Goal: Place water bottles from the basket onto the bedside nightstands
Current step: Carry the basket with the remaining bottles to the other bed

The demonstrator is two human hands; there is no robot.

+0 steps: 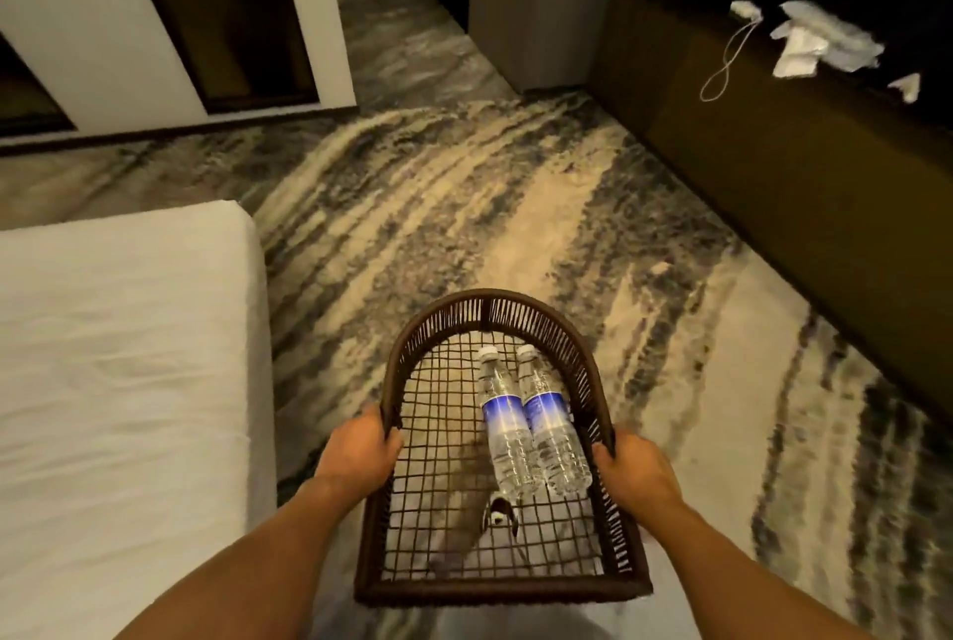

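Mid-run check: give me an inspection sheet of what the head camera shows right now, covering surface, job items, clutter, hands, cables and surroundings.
Surface: no nightstand in view; patterned carpet underfoot.
Job's things: dark woven basket carried at waist height; two water bottles lying side by side in it toward its right side, caps pointing away, blue labels.
Clutter: white crumpled papers or packets on the dark ledge at the right.
Hands: left hand has a closed grip on the basket's left rim; right hand likewise on the right rim.
Cables: thin white looped cord hanging off the ledge.
Surroundings: white bed corner at left; white wall panels beyond.
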